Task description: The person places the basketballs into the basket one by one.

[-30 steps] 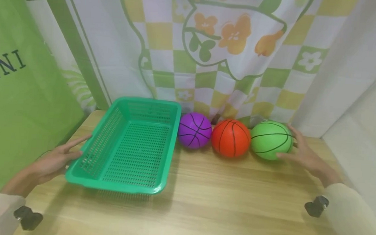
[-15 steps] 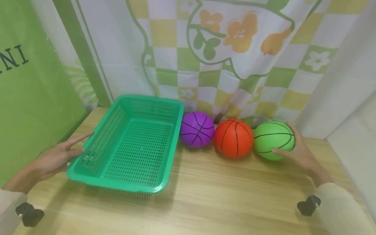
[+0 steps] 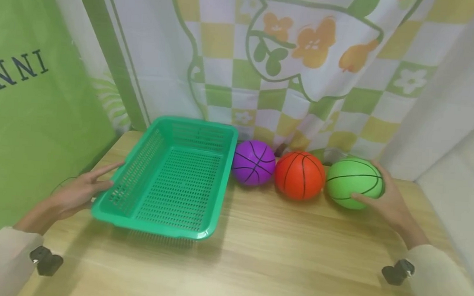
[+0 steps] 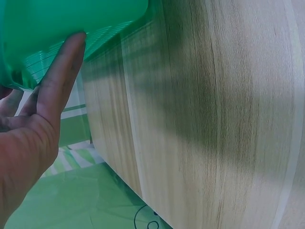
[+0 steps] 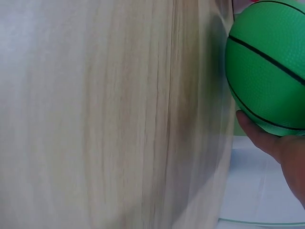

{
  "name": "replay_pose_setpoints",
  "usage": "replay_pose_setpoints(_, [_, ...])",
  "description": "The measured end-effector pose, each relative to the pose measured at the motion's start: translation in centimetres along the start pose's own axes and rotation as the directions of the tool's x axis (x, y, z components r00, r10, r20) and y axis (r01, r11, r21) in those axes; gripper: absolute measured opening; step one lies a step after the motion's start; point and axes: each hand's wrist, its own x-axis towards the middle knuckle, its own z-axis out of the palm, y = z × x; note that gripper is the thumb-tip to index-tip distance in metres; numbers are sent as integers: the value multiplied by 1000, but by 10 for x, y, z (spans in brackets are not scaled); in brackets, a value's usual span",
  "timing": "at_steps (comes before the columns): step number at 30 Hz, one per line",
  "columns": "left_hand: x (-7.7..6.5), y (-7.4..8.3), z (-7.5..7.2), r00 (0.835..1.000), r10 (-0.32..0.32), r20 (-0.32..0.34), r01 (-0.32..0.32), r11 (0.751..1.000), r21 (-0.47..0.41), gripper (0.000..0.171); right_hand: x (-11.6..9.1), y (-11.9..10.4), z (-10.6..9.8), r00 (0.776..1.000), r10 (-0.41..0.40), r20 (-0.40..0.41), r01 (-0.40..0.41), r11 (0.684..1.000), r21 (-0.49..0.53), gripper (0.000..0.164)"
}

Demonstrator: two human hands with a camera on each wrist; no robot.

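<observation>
On the left of the table stands a green plastic basket [image 3: 179, 187] with slotted walls and floor. My left hand [image 3: 77, 195] touches its outer left side with straight fingers; in the left wrist view the thumb [image 4: 62, 76] lies against the wall. A green ball [image 3: 354, 183] with black basketball lines sits at the right end of a row of balls. Around its right side my right hand [image 3: 392, 207] grips it, thumb in front, the far fingers partly hidden. In the right wrist view the thumb [image 5: 259, 136] presses on the green ball.
A red ball [image 3: 299, 175] sits left of the green one, and a purple ball [image 3: 254, 163] stands between it and the basket. Behind the wooden table [image 3: 271, 258] hangs a patterned curtain [image 3: 281, 87]. Green fabric [image 3: 26, 121] hangs at the left, a white wall [image 3: 464, 166] rises at the right.
My right hand has closed in on the green ball, its thumb moving across the front. The whole scene has shifted slightly right in view. The left hand stays at the basket.
</observation>
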Motion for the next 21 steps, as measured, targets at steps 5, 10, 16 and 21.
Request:
replay_pose_setpoints(5, [0, 1, 0, 1000, 0, 6, 0, 1000, 4, 65, -11, -4, -3, 1000, 3, 15, -3, 1000, -7, 111])
replay_pose_setpoints(10, [-1, 2, 0, 1000, -11, -3, 11, 1000, 21, 65, -23, -9, -5, 1000, -8, 26, 9, 1000, -23, 110])
replay_pose_setpoints(16, [1, 3, 1, 1000, -20, -4, 20, 1000, 23, 64, -40, -15, -9, 999, -8, 43, 10, 999, -48, 109])
replay_pose_setpoints(21, [0, 3, 1, 1000, -28, -8, 28, 999, 28, 64, -49, -23, -9, 996, -60, 65, 65, 995, -75, 107])
